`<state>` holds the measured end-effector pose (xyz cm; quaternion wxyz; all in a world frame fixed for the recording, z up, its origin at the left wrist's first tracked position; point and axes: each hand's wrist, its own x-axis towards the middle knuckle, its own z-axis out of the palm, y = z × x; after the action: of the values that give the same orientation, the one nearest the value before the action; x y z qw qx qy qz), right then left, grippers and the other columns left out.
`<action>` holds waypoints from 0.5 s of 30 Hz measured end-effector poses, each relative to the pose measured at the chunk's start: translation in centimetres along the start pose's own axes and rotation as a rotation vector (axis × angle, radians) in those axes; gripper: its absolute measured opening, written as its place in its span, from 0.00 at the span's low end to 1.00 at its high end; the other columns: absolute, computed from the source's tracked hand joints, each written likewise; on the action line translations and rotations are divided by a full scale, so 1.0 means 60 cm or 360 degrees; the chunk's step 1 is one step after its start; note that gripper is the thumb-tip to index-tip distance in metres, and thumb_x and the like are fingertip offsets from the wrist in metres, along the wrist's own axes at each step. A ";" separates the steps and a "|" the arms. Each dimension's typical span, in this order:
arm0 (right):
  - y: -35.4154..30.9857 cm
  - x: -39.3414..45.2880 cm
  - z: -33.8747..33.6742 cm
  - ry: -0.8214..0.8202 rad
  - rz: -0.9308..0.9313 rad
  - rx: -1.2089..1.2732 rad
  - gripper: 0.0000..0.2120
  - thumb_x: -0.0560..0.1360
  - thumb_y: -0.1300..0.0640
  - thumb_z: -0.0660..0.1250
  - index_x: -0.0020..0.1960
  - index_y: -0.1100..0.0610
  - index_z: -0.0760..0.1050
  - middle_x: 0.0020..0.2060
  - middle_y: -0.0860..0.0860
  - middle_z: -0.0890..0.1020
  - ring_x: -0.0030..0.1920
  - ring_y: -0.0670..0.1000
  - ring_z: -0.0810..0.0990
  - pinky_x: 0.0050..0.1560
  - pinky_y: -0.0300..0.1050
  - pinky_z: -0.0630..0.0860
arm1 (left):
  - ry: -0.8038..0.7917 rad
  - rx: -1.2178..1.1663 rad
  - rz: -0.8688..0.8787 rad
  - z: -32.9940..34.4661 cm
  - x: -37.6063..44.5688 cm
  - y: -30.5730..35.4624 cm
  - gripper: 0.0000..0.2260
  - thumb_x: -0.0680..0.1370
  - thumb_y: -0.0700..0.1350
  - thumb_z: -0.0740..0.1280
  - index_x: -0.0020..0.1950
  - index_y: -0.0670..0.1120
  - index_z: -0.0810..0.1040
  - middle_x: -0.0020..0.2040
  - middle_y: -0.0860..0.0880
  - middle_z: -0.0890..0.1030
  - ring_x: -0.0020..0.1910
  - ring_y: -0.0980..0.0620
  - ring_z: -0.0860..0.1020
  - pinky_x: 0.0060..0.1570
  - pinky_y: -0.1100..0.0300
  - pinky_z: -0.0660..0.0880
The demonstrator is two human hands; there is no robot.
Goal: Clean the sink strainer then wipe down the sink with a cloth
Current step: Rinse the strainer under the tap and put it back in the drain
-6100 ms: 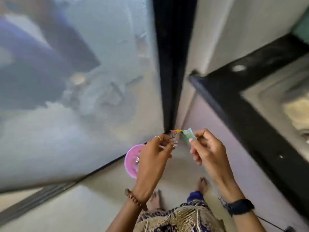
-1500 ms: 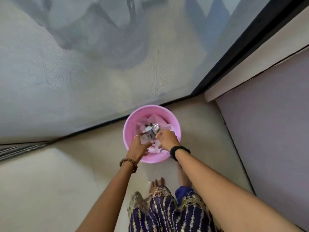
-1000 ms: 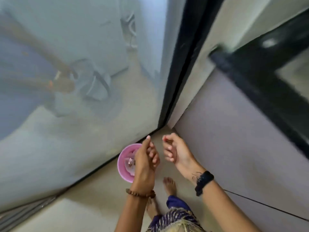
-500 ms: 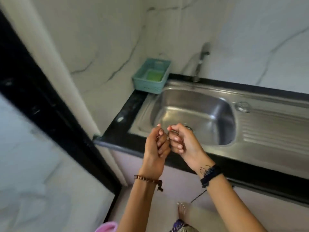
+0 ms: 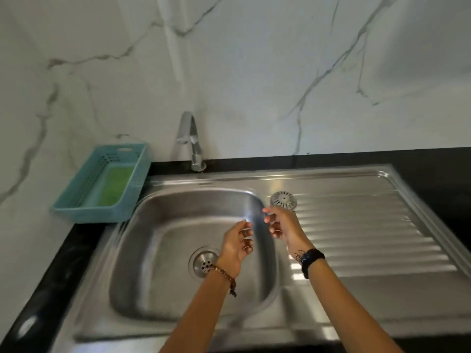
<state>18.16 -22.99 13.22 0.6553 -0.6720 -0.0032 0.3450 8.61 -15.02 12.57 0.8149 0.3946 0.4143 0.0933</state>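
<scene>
Nearest, the stainless sink (image 5: pixel 178 296) sits in a black countertop (image 5: pixel 63 253), its basin to the left and a ribbed draining board (image 5: pixel 369 238) to the right. Both forearms reach in from the near edge. The left hand (image 5: pixel 235 244), with a beaded bracelet (image 5: pixel 225 275) at the wrist, is held above the right part of the basin with fingers loosely curled and nothing in them. The right hand (image 5: pixel 281 226), a dark band (image 5: pixel 312 261) on its wrist, hangs over the basin's right rim, fingers spread and likewise empty; motion blur makes the fingertips hard to read. The palms face each other, apart. In the basin floor the drain (image 5: pixel 204 262) shows a perforated metal insert. The sink strainer (image 5: pixel 283 200), a slotted disc, lies on the far left corner of the draining board, just beyond the right hand. Farther left, a teal basket (image 5: pixel 76 210) holds something green (image 5: pixel 114 186). A chrome tap (image 5: pixel 191 138) stands at the far edge before a marble wall (image 5: pixel 254 72)
</scene>
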 end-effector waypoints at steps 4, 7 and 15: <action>-0.009 0.105 -0.065 0.0277 -0.0147 -0.0208 0.05 0.73 0.60 0.64 0.39 0.57 0.75 0.34 0.53 0.79 0.29 0.49 0.73 0.25 0.37 0.68 | -0.0037 0.0218 -0.0080 0.049 0.095 0.008 0.06 0.78 0.43 0.60 0.43 0.45 0.76 0.39 0.47 0.78 0.34 0.51 0.75 0.35 0.61 0.73; -0.004 0.160 -0.100 0.0416 -0.0263 -0.0441 0.06 0.77 0.59 0.61 0.43 0.60 0.73 0.45 0.58 0.79 0.43 0.54 0.77 0.34 0.41 0.72 | -0.0010 0.0233 -0.0134 0.082 0.153 0.017 0.05 0.78 0.41 0.61 0.50 0.42 0.74 0.42 0.45 0.77 0.41 0.48 0.75 0.42 0.56 0.75; 0.015 0.212 -0.098 0.0464 -0.0339 -0.1059 0.11 0.78 0.55 0.60 0.55 0.62 0.73 0.57 0.58 0.74 0.49 0.54 0.77 0.39 0.39 0.71 | 0.0033 0.0430 -0.0141 0.120 0.213 0.012 0.04 0.78 0.38 0.60 0.50 0.44 0.72 0.38 0.48 0.73 0.38 0.53 0.72 0.46 0.56 0.74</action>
<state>30.17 -22.47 6.01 0.4269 -0.8861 -0.0916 0.1557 22.33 -12.48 7.89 0.7534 0.4810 0.4483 0.0047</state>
